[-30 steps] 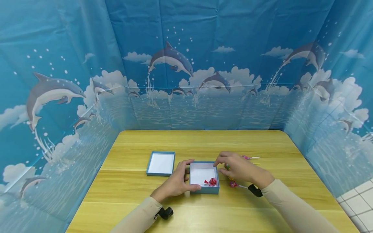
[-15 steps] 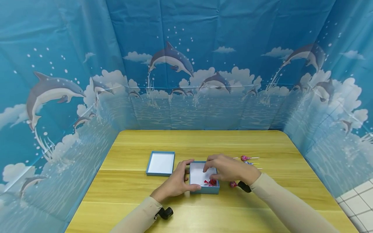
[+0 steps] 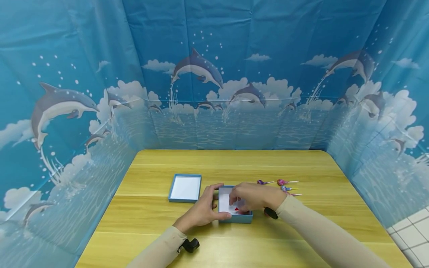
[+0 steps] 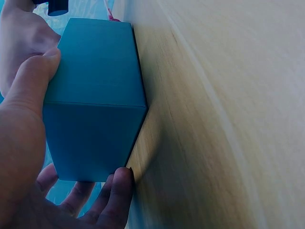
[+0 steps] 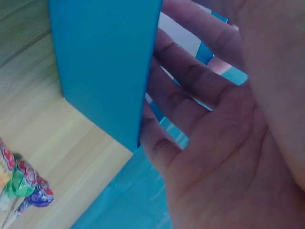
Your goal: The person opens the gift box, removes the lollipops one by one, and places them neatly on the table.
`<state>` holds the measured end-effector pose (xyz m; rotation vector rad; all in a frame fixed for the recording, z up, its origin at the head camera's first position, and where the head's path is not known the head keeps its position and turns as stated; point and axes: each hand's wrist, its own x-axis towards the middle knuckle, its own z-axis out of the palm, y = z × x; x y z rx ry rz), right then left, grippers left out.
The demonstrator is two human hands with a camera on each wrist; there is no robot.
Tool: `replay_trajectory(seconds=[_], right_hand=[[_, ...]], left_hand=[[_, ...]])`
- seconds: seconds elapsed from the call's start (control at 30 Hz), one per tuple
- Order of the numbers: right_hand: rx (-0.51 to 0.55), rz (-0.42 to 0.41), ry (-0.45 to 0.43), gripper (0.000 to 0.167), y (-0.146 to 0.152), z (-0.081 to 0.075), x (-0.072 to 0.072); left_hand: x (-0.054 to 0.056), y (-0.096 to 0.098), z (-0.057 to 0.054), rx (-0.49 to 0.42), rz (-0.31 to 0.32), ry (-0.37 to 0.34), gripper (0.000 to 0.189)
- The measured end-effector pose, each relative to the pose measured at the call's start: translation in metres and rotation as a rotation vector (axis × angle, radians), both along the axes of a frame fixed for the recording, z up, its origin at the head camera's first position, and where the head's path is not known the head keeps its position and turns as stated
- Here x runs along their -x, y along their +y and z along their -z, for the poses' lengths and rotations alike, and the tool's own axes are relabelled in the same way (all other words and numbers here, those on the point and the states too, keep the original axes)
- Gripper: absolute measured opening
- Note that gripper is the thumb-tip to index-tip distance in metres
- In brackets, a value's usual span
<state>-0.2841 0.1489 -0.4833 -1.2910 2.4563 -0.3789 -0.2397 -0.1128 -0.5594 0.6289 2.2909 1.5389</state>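
Note:
In the head view, my left hand (image 3: 202, 211) grips the left side of a small blue box (image 3: 235, 219) with a white inside. Its thumb lies at the near edge, as the left wrist view also shows on the box (image 4: 93, 138). My right hand (image 3: 253, 197) reaches over the right wall into the box, index finger and thumb apart. A lollipop with a red wrapper bow (image 3: 236, 209) lies inside, its head mostly hidden by that hand. In the right wrist view, the right hand's fingers (image 5: 186, 71) extend loosely past the box wall (image 5: 105, 71); their tips are hidden.
The box's blue-rimmed lid (image 3: 185, 188) lies inside-up to the left on the wooden table (image 3: 161, 160). Several lollipops are at the right, among them a purple one (image 3: 261, 182), a pink one (image 3: 282, 182) and a blue one (image 3: 286, 188). Another is partly behind the right wrist.
My right hand has moved left from the box's right edge into the box, covering most of the red lollipop. More lollipops at the right are uncovered. The left hand and box have stayed put.

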Motion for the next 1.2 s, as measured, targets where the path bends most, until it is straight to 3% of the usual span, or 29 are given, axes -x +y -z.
replay_trajectory(seconds=[0.4, 0.73, 0.97, 1.2], right_hand=[[-0.002, -0.014, -0.033, 0.007, -0.006, 0.006, 0.002], [0.031, 0.018, -0.083, 0.012, -0.003, 0.014, 0.003], [0.078, 0.009, -0.066, 0.018, -0.001, 0.018, 0.006], [0.119, 0.004, -0.051, 0.009, 0.0, 0.014, 0.004]], left_hand=[[0.001, 0.0, -0.001, 0.035, -0.004, 0.027, 0.107], [0.0, 0.0, 0.001, 0.03, -0.009, 0.026, 0.105], [0.0, 0.0, 0.0, 0.036, -0.01, 0.034, 0.106], [0.001, 0.0, 0.002, 0.034, -0.011, 0.033, 0.108]])
